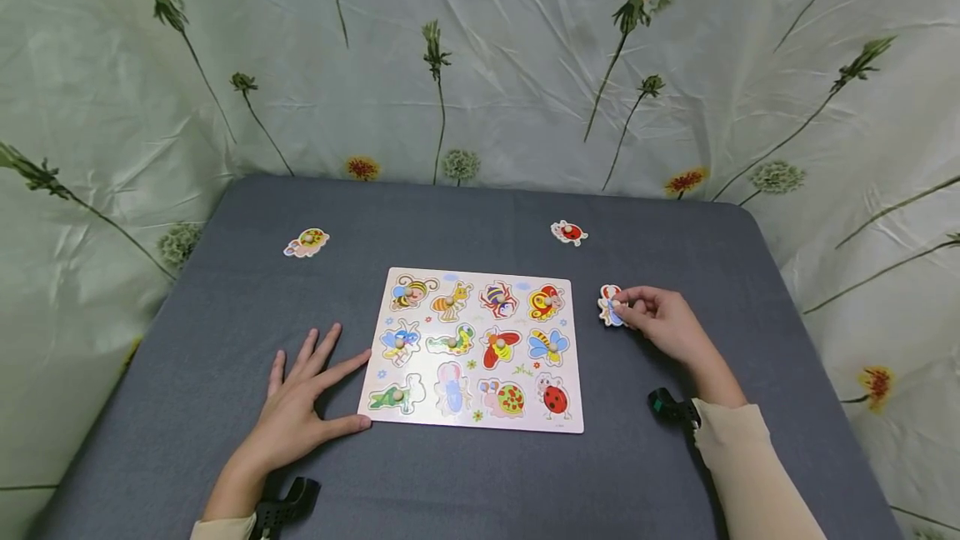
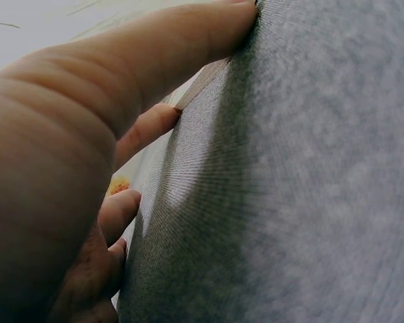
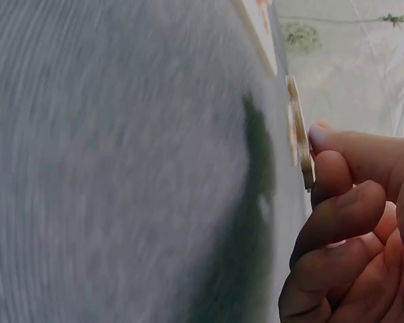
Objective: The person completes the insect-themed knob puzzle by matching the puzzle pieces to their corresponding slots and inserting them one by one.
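Note:
A wooden peg puzzle board [image 1: 470,357] with printed insects lies on the table, several knobbed pieces set in its recesses. My left hand [image 1: 296,407] rests with fingers spread at the board's left side, index fingertip and thumb touching its edge. In the left wrist view the thumb [image 2: 188,33] reaches to the cloth. To the right of the board, my right hand [image 1: 663,323] pinches a white-edged bug puzzle piece [image 1: 609,307] with red and blue parts. In the right wrist view that piece [image 3: 301,134] is edge-on at the fingertips, slightly above the cloth.
A snail puzzle piece [image 1: 307,242] lies on the grey tablecloth [image 1: 450,223] at the back left. A ladybug puzzle piece [image 1: 569,232] lies behind the board's right corner. A pale curtain with dandelion prints [image 1: 510,65] hangs around the table.

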`<state>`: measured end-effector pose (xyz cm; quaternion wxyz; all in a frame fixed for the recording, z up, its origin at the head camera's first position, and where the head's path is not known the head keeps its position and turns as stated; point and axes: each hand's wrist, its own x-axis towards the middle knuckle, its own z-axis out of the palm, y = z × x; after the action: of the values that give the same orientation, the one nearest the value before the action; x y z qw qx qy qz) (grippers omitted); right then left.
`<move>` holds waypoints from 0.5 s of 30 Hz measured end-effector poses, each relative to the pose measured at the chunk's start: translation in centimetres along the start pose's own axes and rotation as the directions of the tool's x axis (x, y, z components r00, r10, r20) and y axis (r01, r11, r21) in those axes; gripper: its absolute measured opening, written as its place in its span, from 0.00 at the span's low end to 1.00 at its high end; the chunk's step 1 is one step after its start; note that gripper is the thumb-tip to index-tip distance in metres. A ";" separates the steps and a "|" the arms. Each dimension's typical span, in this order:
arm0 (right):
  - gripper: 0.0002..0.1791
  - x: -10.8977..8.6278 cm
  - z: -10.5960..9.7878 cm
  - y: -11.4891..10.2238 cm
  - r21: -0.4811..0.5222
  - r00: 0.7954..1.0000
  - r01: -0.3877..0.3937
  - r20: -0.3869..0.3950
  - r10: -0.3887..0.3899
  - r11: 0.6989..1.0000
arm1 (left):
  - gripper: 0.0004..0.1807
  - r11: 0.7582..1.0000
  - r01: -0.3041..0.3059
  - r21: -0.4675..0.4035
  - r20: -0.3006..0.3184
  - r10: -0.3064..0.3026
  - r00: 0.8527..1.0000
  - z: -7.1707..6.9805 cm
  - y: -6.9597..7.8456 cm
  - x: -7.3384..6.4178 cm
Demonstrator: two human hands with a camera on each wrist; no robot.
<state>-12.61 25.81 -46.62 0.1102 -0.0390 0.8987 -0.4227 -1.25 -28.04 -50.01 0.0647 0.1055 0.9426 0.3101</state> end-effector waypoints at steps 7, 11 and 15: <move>0.15 -0.4 1.0 -1.8 -0.004 1.000 0.016 -0.009 -0.016 1.000 | 0.50 1.000 -0.001 0.001 -0.002 0.001 1.000 0.0 0.0 0.0; 0.14 -0.6 1.9 -2.7 -0.005 1.000 0.022 0.000 -0.022 1.000 | 0.50 1.000 0.002 0.004 0.000 -0.002 1.000 0.0 0.0 0.1; 0.14 -0.9 2.8 -3.7 0.004 1.000 0.017 0.011 -0.017 1.000 | 0.50 1.000 0.004 0.003 0.001 -0.004 1.000 0.0 0.1 0.1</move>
<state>-11.18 21.53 -45.34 0.1116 -0.0486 0.8969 -0.4251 -1.30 -27.97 -49.99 0.0653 0.1041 0.9433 0.3084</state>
